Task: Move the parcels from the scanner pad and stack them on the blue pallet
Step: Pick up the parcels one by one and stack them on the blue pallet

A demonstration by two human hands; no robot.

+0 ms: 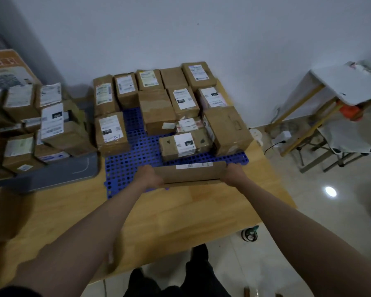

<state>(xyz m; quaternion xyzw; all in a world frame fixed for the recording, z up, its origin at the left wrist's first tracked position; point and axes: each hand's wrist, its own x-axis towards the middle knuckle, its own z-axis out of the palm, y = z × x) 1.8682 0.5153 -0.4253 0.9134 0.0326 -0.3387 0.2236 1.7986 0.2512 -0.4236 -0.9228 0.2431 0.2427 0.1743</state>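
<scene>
A flat brown parcel (pixel 191 173) with a white label strip sits between both hands' fingers (pixel 145 169), gripped at its ends, over the blue pallet (pixel 124 168) front edge; bare grid lies left of the left hand (pixel 149 177), right hand (pixel 234 174) near the tabletop (pixel 201 211) edge.

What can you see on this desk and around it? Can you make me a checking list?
Surface: light wooden table.
Job's things: perforated blue plastic pallet carrying many brown cardboard parcels; grey flat scanner pad at left with more parcels piled behind it.
Clutter: nothing seen.
Hands: left hand and right hand grip the ends of a long flat brown cardboard parcel over the pallet's near edge.
Cables: black cable on the floor at right.
Surroundings: white wall, white folding table, glossy tiled floor.
</scene>
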